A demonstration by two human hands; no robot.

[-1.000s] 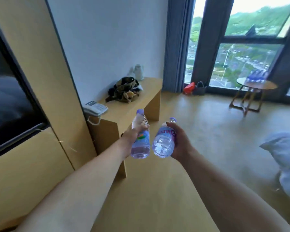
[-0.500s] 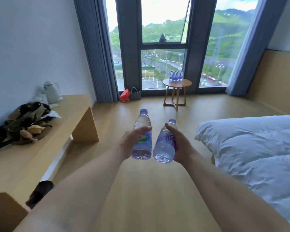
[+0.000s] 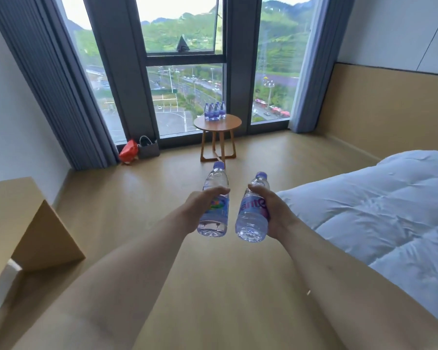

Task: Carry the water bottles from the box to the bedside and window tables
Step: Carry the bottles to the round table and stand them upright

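Note:
My left hand [image 3: 197,208] grips a clear water bottle [image 3: 215,195] with a purple cap, held upright in front of me. My right hand [image 3: 273,210] grips a second clear bottle [image 3: 252,221] with a purple label, tilted a little to the right. Straight ahead by the window stands a small round wooden table [image 3: 228,122] with several purple-labelled bottles [image 3: 214,111] grouped at its far left part. The box and any bedside table are out of view.
A bed with a white duvet [image 3: 364,210] fills the right side. A wooden desk end [image 3: 23,223] juts in at the left. A red bag [image 3: 128,152] and a grey bag [image 3: 148,149] sit on the floor by the left curtain. Wooden floor [image 3: 162,178] leads to the table.
My view has swung right from the desk wall to the window and come closer to the round table. Both hands still hold their bottles out in front.

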